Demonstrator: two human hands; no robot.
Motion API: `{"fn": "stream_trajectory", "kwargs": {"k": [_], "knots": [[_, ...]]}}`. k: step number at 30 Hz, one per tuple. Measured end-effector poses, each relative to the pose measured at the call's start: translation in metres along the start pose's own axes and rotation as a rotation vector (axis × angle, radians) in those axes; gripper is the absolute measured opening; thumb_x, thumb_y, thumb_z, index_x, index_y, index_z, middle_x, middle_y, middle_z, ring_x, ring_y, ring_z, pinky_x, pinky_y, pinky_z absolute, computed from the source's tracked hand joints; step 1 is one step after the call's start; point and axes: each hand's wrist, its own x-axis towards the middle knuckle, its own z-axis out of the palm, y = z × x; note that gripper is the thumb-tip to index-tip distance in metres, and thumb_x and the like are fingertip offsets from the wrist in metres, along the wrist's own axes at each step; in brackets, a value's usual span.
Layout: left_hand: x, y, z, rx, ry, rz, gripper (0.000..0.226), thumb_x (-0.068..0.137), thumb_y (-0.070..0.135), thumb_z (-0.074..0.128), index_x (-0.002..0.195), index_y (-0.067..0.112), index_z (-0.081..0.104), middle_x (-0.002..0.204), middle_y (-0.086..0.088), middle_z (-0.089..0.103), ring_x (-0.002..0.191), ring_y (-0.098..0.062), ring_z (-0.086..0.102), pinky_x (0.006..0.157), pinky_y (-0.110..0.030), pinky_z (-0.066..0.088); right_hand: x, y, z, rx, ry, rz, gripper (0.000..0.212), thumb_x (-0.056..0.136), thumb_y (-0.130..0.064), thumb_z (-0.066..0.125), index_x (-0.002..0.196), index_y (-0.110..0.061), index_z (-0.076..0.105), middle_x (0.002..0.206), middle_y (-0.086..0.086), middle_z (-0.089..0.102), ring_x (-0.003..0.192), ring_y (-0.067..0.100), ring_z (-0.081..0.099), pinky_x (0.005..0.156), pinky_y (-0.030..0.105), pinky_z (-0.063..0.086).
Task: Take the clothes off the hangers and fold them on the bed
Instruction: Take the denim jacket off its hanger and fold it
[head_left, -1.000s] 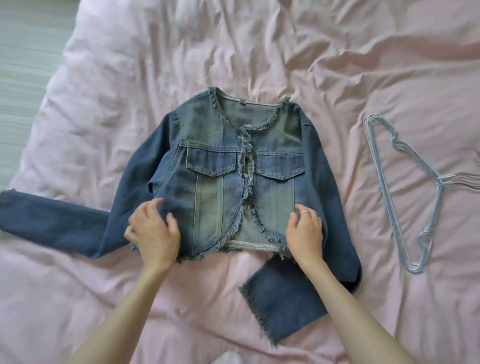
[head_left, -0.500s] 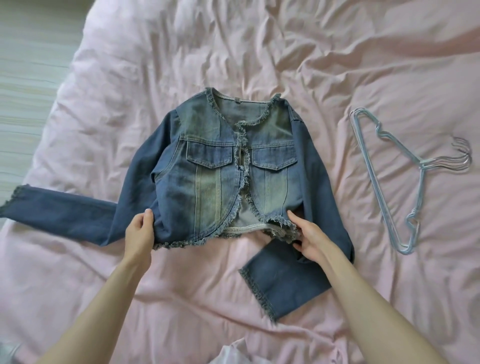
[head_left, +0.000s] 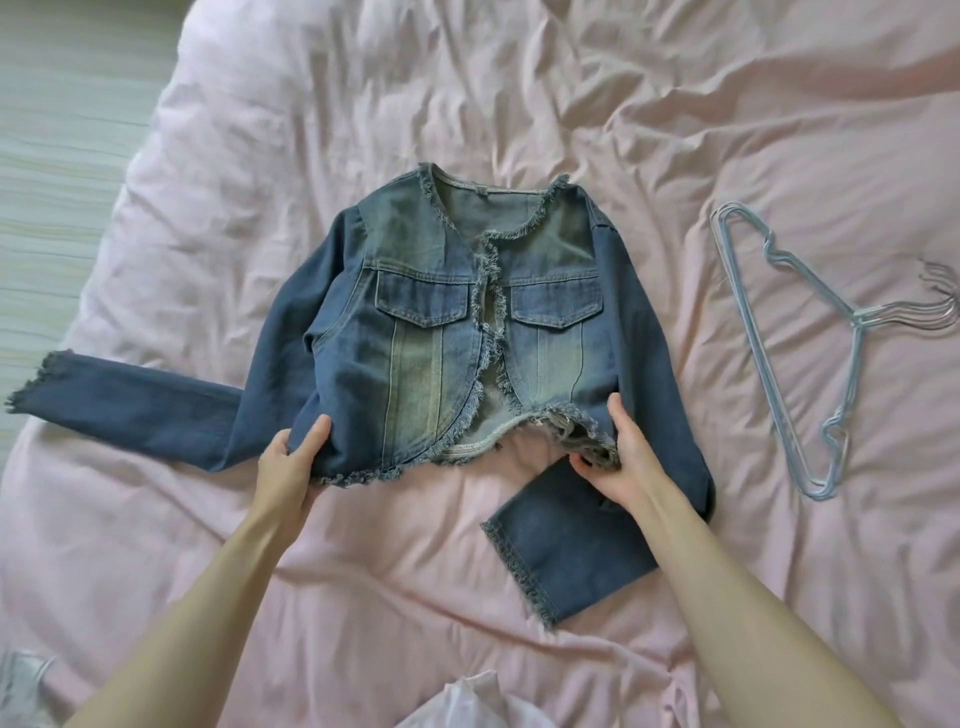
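Two hands grip the lower edge of a denim jacket (head_left: 441, 332) lying front-up on a bed (head_left: 363, 104) w/ a wrinkled pink cover. Left hand (head_left: 285, 467) pinches the frayed hem at the jacket's left corner, thumb on top, fingers under the cloth. Right hand (head_left: 621, 457) holds the bunched hem at the right corner, thumb up along the side seam. Hem is raised slightly off the cover between them. One sleeve (head_left: 130, 410) stretches flat toward the bed's left edge; the other sleeve (head_left: 566, 551) bends back under the right forearm, frayed cuff pointing to the viewer. Well apart, at right, a stack of wire hangers (head_left: 779, 364) rests on the cover.
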Motion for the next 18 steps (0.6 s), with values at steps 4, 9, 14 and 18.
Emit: {"fn": "stream_trajectory", "kwargs": {"k": [4,9,14,18], "knots": [[-0.002,0.011,0.004,0.015,0.163,0.021,0.021,0.094,0.026,0.055,0.077,0.015,0.05,0.08,-0.004,0.059,0.074,-0.015,0.057,0.059,-0.027,0.049,-0.005,-0.006,-0.016,-0.437,0.377,-0.318,0.053,0.081,-0.035,0.071,0.119,0.0,0.057,0.121,0.012,0.061,0.109,0.029,0.058,0.094,0.039,0.048],[-0.006,0.017,0.011,-0.032,0.31,-0.029,0.023,0.092,0.019,0.052,0.071,0.014,0.046,0.076,-0.002,0.052,0.068,-0.012,0.051,0.057,-0.028,0.045,-0.03,-0.019,-0.041,-1.114,0.643,-0.527,0.063,0.086,-0.047,0.06,0.117,0.008,0.053,0.118,0.023,0.059,0.111,0.039,0.054,0.086,0.04,0.043],[-0.013,0.009,0.006,-0.031,0.37,-0.107,0.021,0.091,0.02,0.05,0.071,0.014,0.049,0.077,-0.001,0.053,0.069,-0.014,0.05,0.057,-0.029,0.046,-0.032,-0.023,-0.053,-1.324,0.677,-0.524,0.064,0.088,-0.056,0.05,0.108,0.004,0.055,0.116,0.025,0.06,0.109,0.041,0.055,0.091,0.044,0.04],[-0.023,-0.009,-0.001,0.056,0.437,-0.126,0.029,0.094,0.026,0.046,0.07,0.01,0.049,0.082,-0.008,0.053,0.066,-0.02,0.05,0.057,-0.033,0.045,-0.031,-0.013,-0.059,-1.298,0.661,-0.481,0.061,0.09,-0.053,0.049,0.111,0.004,0.056,0.118,0.024,0.059,0.109,0.039,0.055,0.084,0.04,0.044]]}}
